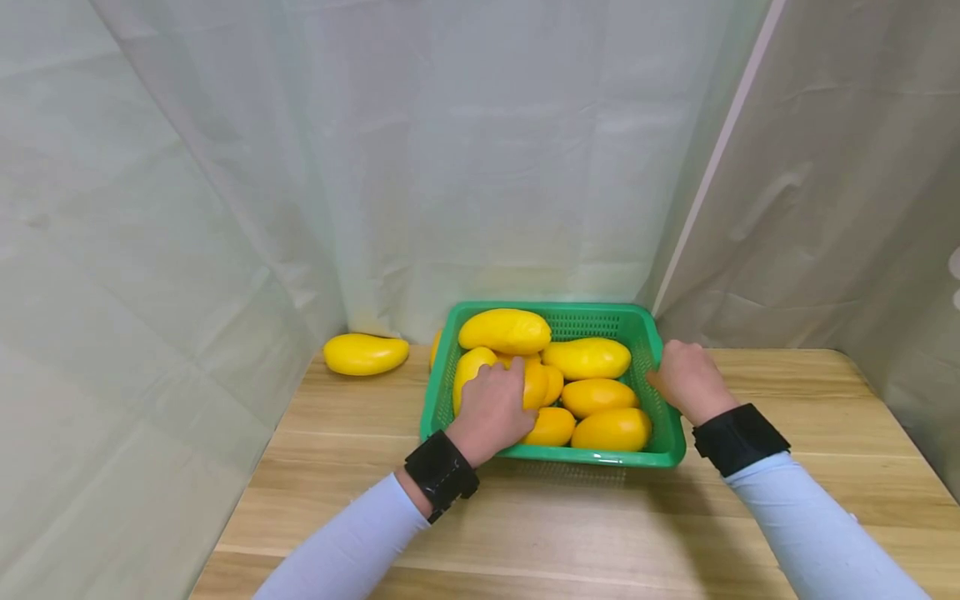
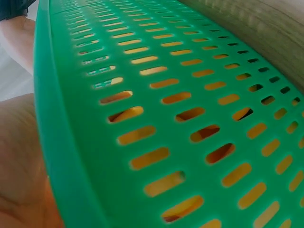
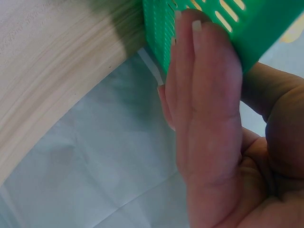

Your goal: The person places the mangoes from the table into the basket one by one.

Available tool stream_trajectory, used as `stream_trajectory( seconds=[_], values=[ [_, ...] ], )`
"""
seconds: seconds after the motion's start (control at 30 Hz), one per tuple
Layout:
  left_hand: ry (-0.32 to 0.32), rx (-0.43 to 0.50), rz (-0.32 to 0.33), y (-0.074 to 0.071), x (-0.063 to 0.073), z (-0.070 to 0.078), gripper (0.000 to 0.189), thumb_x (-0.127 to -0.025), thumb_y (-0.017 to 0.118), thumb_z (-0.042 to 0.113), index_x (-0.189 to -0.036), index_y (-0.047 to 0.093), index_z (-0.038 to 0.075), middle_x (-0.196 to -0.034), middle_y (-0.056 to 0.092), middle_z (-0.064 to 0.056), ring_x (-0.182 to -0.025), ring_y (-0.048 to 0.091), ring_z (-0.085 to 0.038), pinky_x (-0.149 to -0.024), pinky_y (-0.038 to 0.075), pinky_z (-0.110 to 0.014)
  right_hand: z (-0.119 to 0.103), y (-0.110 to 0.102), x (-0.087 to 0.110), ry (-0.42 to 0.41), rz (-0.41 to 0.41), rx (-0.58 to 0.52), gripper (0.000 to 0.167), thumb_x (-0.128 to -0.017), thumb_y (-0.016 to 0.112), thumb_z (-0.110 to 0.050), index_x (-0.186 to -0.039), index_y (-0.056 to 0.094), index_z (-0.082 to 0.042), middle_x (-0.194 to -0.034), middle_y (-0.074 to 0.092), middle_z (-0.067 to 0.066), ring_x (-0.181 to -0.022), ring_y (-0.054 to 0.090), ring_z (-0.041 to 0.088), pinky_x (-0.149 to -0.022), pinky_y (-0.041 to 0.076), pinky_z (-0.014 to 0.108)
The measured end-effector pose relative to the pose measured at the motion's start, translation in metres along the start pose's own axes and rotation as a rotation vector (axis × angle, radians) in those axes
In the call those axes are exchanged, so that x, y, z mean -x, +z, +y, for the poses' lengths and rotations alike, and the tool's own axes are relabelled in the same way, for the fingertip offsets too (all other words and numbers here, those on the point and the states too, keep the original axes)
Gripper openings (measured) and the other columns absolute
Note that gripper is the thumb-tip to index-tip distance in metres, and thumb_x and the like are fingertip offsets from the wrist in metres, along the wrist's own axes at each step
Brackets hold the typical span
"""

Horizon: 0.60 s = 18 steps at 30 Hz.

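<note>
A green plastic basket with slotted walls holds several yellow mangoes. Inside its left half, my left hand reaches down with bent fingers and holds a mango, partly covered by the hand. The left wrist view looks at the basket's slotted outer wall, with part of the hand beyond the rim. At the right side, my right hand grips the basket rim; in the right wrist view its fingers lie along the outside and the thumb is on the other side.
One mango lies on the wooden table left of the basket. Another mango peeks out behind the basket's left edge. Pale sheeting hangs close behind the table and along both sides.
</note>
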<state>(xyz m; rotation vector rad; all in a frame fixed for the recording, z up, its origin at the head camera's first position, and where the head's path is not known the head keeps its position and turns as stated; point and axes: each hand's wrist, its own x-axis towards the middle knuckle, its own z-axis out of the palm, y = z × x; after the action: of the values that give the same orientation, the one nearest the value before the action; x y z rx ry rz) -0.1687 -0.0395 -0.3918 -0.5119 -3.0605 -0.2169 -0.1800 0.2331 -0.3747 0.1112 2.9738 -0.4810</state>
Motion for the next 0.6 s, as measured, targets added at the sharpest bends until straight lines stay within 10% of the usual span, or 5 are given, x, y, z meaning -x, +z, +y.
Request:
stream_trajectory(
  seconds=[0.6],
  values=[
    [-0.026,0.045,-0.012,-0.008,0.0068,-0.0058,0.082,-0.07,0.067,0.066,-0.125,0.046,0.009,-0.095,0.054,-0.011,-0.081,0.053,-0.024,-0.052,0.043,-0.033,-0.0005,-0.0001,-0.0008,0.005,-0.016,0.007,0.028,-0.086,0.062,-0.019,-0.086,0.057,0.008,-0.068,0.054,0.013,-0.059,0.055,0.025,-0.048,0.044,0.026]
  ],
)
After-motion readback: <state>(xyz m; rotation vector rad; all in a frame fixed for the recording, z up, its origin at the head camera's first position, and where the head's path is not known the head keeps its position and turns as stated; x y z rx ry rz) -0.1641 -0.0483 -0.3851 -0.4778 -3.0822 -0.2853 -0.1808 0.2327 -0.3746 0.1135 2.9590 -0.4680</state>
